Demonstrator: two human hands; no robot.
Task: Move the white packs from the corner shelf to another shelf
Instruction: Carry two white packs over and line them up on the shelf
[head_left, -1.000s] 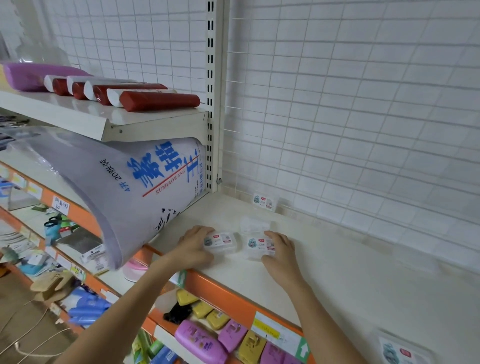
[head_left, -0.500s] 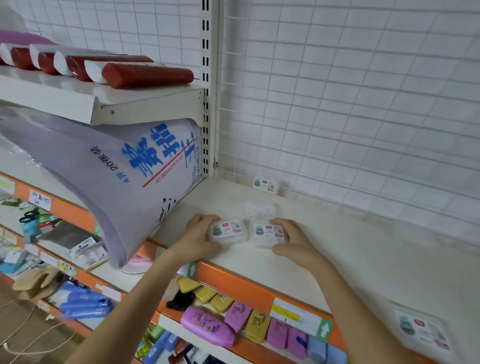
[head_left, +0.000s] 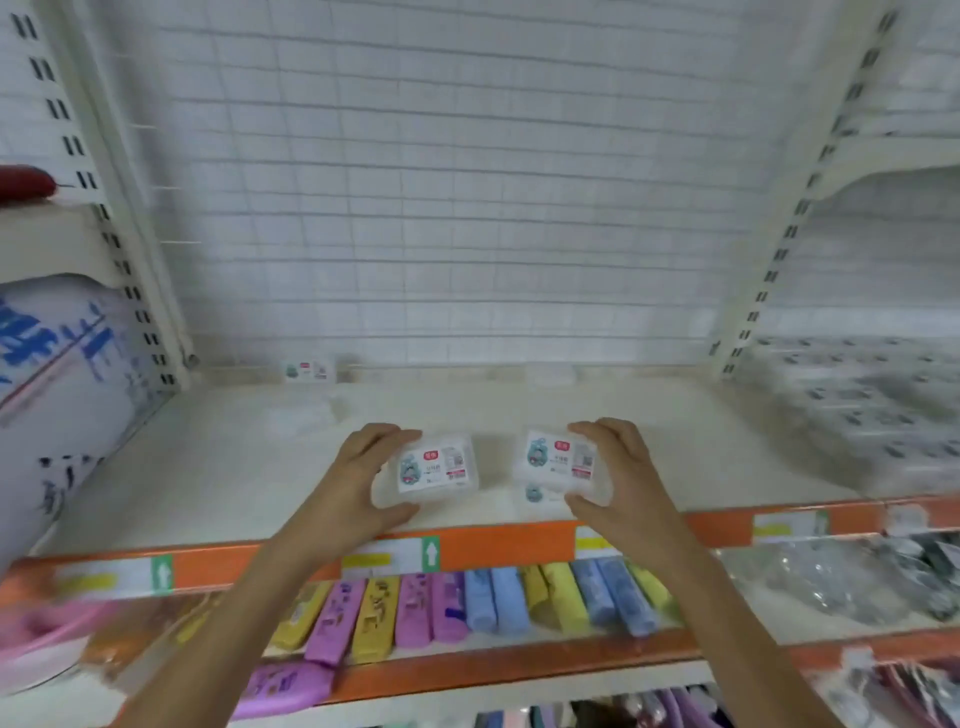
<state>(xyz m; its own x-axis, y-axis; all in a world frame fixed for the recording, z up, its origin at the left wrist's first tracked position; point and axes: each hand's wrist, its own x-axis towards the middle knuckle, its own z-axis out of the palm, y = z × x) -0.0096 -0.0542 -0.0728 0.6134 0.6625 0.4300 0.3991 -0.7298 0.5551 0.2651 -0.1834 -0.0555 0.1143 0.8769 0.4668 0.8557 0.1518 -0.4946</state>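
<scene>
Above a cream shelf (head_left: 675, 441), the left hand (head_left: 358, 478) grips one white pack (head_left: 436, 470); the right hand (head_left: 618, 473) clasps another white pack (head_left: 558, 460).

Shelf (head_left: 675, 447) lies bare rightward until stacked packs (head_left: 878, 415).

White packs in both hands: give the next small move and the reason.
Probably carry both to the right. The left hand grips one white pack and the right hand another, while similar stock fills the right-hand shelf.
</scene>
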